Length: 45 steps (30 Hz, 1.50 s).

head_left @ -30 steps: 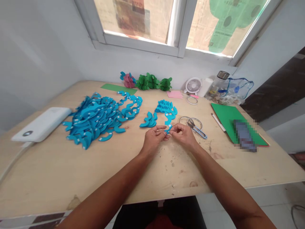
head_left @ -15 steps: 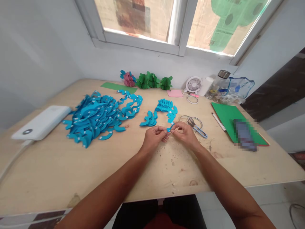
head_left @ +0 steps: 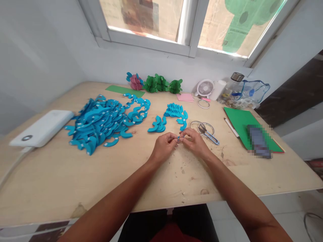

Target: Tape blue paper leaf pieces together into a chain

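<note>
Between my two hands is a small blue paper piece, mostly covered by the fingers. My left hand pinches it from the left, and my right hand pinches it from the right, fingertips nearly touching. Just beyond them lies a chain of blue paper arcs with small white squares, curving back to a tight folded row. Left of that chain rests a short stack of blue arcs. Farther left spreads a big heap of blue paper arcs, many with white squares on them.
Right of my hands lie small snippers on ring-shaped rolls. Green sheets, a pen and a blurred dark object are farther right. A white power bank sits left. Along the wall stand paper figures, a fan and a bottle.
The blue piece between my fingertips has turned so that less of it shows. Both hands stay close together in nearly the same place. The view has shifted slightly.
</note>
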Each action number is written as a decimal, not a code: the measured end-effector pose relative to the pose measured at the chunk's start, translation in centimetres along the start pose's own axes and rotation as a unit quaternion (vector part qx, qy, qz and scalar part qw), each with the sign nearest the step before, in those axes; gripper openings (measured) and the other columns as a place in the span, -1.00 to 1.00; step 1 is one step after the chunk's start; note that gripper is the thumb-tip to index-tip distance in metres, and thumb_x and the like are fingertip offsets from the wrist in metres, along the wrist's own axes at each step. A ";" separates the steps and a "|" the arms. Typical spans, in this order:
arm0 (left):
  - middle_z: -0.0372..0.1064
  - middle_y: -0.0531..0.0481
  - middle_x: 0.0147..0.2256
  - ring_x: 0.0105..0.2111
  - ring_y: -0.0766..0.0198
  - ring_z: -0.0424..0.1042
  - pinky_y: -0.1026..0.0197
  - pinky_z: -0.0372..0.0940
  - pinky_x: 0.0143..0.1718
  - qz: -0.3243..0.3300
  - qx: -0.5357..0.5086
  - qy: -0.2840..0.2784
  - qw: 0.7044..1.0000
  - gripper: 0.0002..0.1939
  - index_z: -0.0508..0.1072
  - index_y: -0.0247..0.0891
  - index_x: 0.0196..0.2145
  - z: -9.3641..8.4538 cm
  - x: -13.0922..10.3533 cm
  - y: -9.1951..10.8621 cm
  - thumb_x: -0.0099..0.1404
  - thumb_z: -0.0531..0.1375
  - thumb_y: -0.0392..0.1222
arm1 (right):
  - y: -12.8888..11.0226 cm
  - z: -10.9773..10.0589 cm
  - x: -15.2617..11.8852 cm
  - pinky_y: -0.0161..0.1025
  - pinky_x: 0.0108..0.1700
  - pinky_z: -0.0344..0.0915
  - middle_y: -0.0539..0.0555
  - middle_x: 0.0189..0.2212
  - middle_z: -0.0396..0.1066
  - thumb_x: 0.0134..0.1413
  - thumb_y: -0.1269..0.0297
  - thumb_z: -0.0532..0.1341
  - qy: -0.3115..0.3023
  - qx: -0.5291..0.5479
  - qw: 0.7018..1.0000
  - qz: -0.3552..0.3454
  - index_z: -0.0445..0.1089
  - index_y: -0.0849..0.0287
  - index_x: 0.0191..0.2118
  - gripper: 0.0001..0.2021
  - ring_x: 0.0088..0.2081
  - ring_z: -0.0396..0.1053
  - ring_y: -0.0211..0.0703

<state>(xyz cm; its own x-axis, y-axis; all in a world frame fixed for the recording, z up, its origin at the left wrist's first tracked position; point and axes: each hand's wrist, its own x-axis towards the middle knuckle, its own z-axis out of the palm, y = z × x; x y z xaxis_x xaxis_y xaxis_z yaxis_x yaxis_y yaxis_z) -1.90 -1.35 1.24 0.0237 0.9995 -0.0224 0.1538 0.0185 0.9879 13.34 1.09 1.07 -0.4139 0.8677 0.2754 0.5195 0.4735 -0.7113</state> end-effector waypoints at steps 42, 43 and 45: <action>0.42 0.02 -0.61 -0.59 0.31 0.35 0.32 0.19 -0.54 -0.012 0.024 0.016 1.000 -0.93 0.45 -0.29 -0.60 -0.2 0.3 -0.2 -0.02 0.19 -0.29 | 0.3 0.8 -0.1 -0.11 -0.09 0.12 0.06 -0.31 0.42 -0.01 0.32 0.19 0.038 -0.081 0.996 0.006 0.38 0.11 -0.45 -0.94 -0.19 0.28 -0.08; 0.40 0.03 -0.63 -0.61 0.32 0.34 0.32 0.19 -0.56 -0.025 0.014 0.016 0.999 -0.93 0.45 -0.29 -0.60 -0.2 0.2 -0.1 -0.02 0.19 -0.30 | 0.3 0.9 -0.1 -0.11 -0.08 0.13 0.06 -0.31 0.42 0.00 0.32 0.18 0.044 -0.079 0.996 0.007 0.38 0.10 -0.45 -0.93 -0.19 0.28 -0.07; 0.38 0.04 -0.66 -0.64 0.33 0.33 0.31 0.20 -0.57 -0.044 -0.008 0.018 0.999 -0.94 0.44 -0.30 -0.61 -0.1 0.2 0.2 -0.02 0.19 -0.31 | 0.2 1.0 -0.1 -0.11 -0.08 0.14 0.07 -0.30 0.43 0.00 0.33 0.17 0.061 -0.074 0.995 0.010 0.39 0.10 -0.43 -0.93 -0.18 0.29 -0.07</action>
<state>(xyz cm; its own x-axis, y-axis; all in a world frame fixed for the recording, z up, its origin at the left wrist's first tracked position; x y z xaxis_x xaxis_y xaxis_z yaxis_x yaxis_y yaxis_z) -2.01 -1.16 1.47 -0.0254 0.9943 -0.1034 0.1380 0.1059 0.9848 12.78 0.95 0.26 -0.3122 0.8853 0.3447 0.6353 0.4644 -0.6170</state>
